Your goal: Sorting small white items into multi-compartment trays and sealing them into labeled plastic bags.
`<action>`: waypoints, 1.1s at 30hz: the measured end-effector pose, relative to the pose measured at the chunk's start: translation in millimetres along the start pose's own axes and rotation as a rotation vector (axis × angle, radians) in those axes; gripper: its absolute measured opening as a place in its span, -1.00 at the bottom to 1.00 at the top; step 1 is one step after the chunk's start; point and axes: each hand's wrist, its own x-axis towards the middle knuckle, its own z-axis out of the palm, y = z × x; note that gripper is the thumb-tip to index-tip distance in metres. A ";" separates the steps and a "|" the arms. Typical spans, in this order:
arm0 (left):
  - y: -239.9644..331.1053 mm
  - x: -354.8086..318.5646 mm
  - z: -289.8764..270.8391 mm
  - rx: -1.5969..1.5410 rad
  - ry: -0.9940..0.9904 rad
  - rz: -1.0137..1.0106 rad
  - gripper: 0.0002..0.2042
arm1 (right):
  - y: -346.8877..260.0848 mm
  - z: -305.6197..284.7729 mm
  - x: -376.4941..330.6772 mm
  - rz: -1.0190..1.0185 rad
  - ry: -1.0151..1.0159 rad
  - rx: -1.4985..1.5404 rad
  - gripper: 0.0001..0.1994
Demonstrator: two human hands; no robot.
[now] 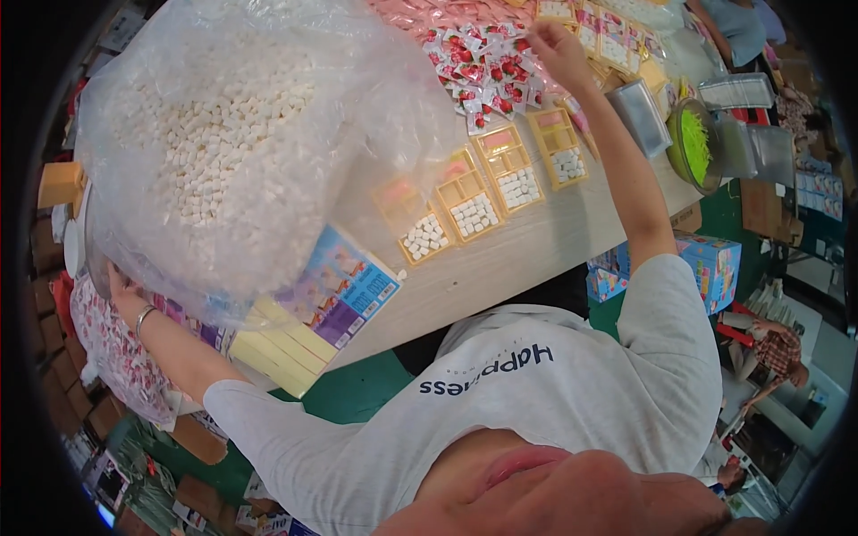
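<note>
Tray-filling looks underway: the right hand [556, 46] pinches a packet from the pile [487, 76] beyond the trays [487, 189], left hand [125, 290] gripping the bag [232, 152]; next, the packet needs an empty compartment.

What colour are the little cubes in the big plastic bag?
White, seen in the head view: the cubes fill the clear bag.

Four yellow compartment trays [490, 183] are counted in a row on the table, each with one compartment of small white cubes; one large clear bag of white cubes [228, 134] is seen; one green-filled bowl [690, 143]; one heap of red-and-white sachets [487, 71], too many to count.
</note>
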 end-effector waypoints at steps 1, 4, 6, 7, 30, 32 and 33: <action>1.1 -10.4 -10.2 0.005 0.021 0.005 -0.55 | 1.6 -4.6 -0.4 0.043 0.032 0.147 -0.80; -14.5 -58.1 -9.9 -0.082 0.033 0.519 -0.64 | 1.9 -38.5 -20.0 0.174 -0.009 0.398 -0.82; -12.5 -113.3 -14.6 0.000 0.209 0.804 -0.68 | -22.6 -36.7 -47.9 0.237 -0.068 0.559 -0.83; -21.1 -152.1 -11.2 0.079 0.346 1.086 -0.72 | -38.3 -37.1 -65.3 0.293 -0.094 0.697 -0.84; -390.0 -496.3 275.9 0.888 -0.285 1.281 -0.29 | -125.4 2.8 -208.9 0.203 -0.549 0.431 -0.92; -371.0 -507.4 275.6 0.744 -0.726 0.723 -0.52 | -135.3 9.5 -228.8 0.186 -0.575 0.474 -0.93; -376.8 -503.1 273.2 0.745 -0.715 0.719 -0.52 | -139.7 14.9 -235.0 0.166 -0.596 0.520 -0.93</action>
